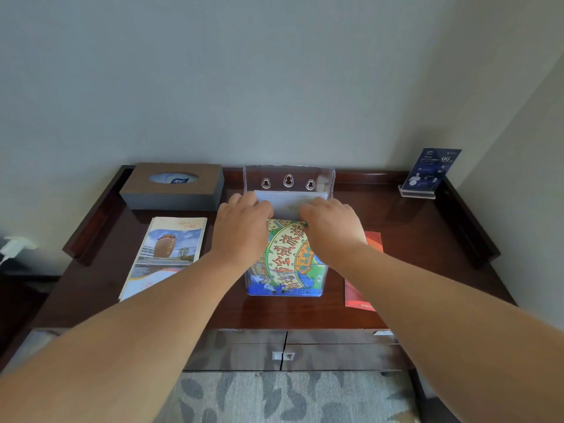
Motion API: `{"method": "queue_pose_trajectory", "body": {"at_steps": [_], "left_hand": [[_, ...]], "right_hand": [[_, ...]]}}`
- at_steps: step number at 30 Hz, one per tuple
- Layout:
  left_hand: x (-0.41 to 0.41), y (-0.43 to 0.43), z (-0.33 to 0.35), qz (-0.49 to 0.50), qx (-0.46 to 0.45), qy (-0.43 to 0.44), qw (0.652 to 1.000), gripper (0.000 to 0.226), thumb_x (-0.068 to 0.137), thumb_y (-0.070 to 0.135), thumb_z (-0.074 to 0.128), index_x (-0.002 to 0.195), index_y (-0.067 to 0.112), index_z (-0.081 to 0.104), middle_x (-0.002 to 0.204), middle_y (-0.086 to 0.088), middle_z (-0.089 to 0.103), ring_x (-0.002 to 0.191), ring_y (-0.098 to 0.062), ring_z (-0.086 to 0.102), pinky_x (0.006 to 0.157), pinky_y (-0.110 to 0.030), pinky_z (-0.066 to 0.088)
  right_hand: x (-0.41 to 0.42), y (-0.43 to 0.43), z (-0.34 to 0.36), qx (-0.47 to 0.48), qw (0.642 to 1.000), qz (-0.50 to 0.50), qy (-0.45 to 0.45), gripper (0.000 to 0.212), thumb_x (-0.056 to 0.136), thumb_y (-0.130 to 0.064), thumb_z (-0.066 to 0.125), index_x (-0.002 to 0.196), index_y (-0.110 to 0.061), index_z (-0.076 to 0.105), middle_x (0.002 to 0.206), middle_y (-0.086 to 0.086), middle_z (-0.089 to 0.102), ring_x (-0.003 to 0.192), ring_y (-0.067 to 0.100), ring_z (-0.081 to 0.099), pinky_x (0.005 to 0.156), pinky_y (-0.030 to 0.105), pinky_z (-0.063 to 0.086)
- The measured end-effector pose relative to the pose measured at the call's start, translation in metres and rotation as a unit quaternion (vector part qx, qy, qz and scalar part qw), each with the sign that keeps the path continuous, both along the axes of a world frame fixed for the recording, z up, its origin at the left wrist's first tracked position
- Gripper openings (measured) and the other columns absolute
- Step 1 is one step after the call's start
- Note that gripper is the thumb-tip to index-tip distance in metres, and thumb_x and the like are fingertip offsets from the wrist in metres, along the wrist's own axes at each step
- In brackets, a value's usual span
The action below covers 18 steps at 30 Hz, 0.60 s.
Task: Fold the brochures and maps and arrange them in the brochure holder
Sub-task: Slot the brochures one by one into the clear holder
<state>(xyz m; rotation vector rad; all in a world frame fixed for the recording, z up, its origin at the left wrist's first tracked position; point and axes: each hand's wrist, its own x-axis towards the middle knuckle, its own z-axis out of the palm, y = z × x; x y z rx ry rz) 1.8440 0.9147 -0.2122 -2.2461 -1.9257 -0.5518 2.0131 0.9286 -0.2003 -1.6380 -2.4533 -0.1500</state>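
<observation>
While the left hand point(244, 230) and the right hand point(332, 230) grip the top edge of the map point(283, 257) inside the holder point(290, 175), mid-table point(274, 312), pushing down evenly should seat it straight.

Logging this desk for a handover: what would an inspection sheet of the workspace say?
Surface: dark glossy wooden desk with a raised rim.
Job's things: clear brochure holder upright at centre, colourful map in front, pale brochure behind it; jar brochure flat on its left; red brochure flat on its right, partly hidden by an arm.
Clutter: tissue box back left; blue sign stand back right.
Hands: left hand and right hand at the holder's top, over the pale brochure; grip hidden.
Cables: white plug at far left; cable unclear.
Surroundings: plain wall, drawers below, patterned carpet.
</observation>
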Motion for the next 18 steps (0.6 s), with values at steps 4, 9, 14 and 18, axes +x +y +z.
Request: {"method": "queue_pose_trajectory", "body": {"at_steps": [4,9,14,18], "left_hand": [[0.0,0.0,-0.002,0.016,0.012,0.018,1.0,0.015,0.085,0.005,0.063,0.096,0.016,0.065,0.096,-0.004,0.058,0.089,-0.028,0.051,0.072,-0.039,0.039],[0.008,-0.009,-0.008,0.009,0.062,0.051,0.997,0.022,0.074,0.001,0.069,0.091,0.014,0.063,0.089,-0.007,0.054,0.082,-0.029,0.049,0.067,-0.04,0.037],[0.032,-0.011,0.004,-0.058,0.096,-0.005,0.994,0.023,0.07,0.004,0.069,0.09,0.012,0.064,0.087,-0.008,0.054,0.081,-0.032,0.053,0.066,-0.042,0.042],[0.067,-0.012,0.015,-0.124,0.111,-0.061,0.984,0.025,0.071,0.004,0.064,0.095,0.009,0.068,0.085,-0.009,0.056,0.078,-0.034,0.054,0.066,-0.045,0.046]], "right_hand": [[-0.003,0.003,-0.003,0.013,1.0,-0.001,0.011,0.018,0.088,-0.008,0.059,0.104,-0.017,0.062,0.103,0.003,0.059,0.095,0.028,0.054,0.068,0.032,0.027],[-0.001,0.001,-0.009,0.02,0.999,-0.002,0.04,0.027,0.084,-0.004,0.06,0.11,-0.015,0.058,0.106,0.005,0.056,0.094,0.029,0.053,0.066,0.032,0.028],[0.008,-0.005,-0.002,0.019,0.995,0.019,0.095,0.029,0.089,-0.024,0.064,0.115,-0.013,0.061,0.11,0.007,0.057,0.102,0.03,0.053,0.081,0.039,0.043],[0.038,-0.013,0.006,0.03,0.978,-0.028,0.205,0.023,0.092,-0.02,0.056,0.11,-0.008,0.063,0.107,0.012,0.061,0.098,0.035,0.054,0.082,0.045,0.045]]}}
